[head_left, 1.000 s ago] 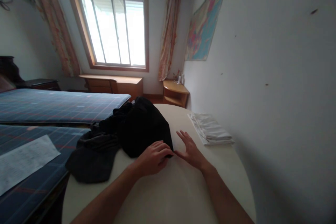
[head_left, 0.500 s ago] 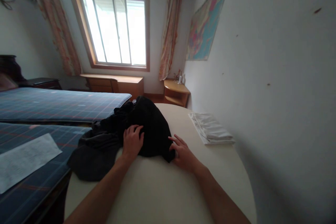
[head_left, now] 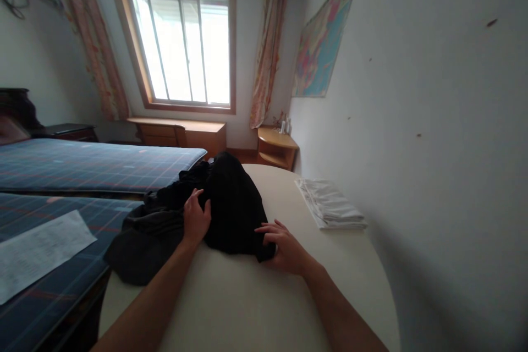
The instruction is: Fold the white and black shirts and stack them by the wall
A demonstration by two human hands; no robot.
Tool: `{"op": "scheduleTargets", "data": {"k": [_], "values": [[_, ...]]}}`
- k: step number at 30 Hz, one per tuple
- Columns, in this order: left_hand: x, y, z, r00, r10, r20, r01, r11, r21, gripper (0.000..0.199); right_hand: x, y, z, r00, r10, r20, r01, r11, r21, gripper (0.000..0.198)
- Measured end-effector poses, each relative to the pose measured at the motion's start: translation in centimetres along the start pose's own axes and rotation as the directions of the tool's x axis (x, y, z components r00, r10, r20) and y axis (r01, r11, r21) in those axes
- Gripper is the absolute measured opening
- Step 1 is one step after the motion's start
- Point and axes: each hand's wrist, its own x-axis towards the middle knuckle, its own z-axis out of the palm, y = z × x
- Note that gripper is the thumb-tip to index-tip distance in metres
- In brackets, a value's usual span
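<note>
A heap of black cloth (head_left: 237,203), seemingly a garment, lies on the left part of a round cream table (head_left: 247,308). My left hand (head_left: 197,220) rests on its left side, fingers bent and apart, thumb clear of the index finger. At the cloth's near right corner, my right hand (head_left: 285,246) has that corner between its thumb and fingers; the thumb is partly hidden. Dark grey cloth (head_left: 138,247) lies bunched to the left of my left wrist, hanging slightly over the table's edge.
Folded white cloth (head_left: 332,203) lies at the table's right, near the white wall (head_left: 445,192). Left of the table stand beds with blue plaid mattresses (head_left: 103,159), a printed sheet (head_left: 45,253) on the nearer one. A corner shelf (head_left: 278,137) and a low desk (head_left: 206,126) stand beyond.
My left hand has slid left across the black cloth. My right hand has shifted slightly left and nearer me, and the cloth's near corner has moved with it.
</note>
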Motion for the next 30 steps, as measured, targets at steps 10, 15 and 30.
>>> {"op": "scheduleTargets", "data": {"k": [10, 15, 30], "values": [[-1.7, 4.3, -0.3, 0.948, 0.265, 0.178, -0.216, 0.943, -0.253, 0.024, 0.1, -1.6, 0.6, 0.999, -0.015, -0.045, 0.013, 0.999, -0.037, 0.021], [-4.1, 8.2, -2.2, 0.692, 0.566, 0.447, -0.237, 0.764, -0.6, 0.022, -0.1, -1.2, 0.4, 0.939, -0.075, -0.336, 0.003, 0.978, -0.21, 0.072], [-3.0, 6.5, -2.4, 0.746, 0.408, 0.526, -0.077, 0.837, -0.542, 0.054, 0.0, -1.6, -2.2, 0.969, 0.205, -0.137, -0.196, 0.978, 0.077, 0.031]]}}
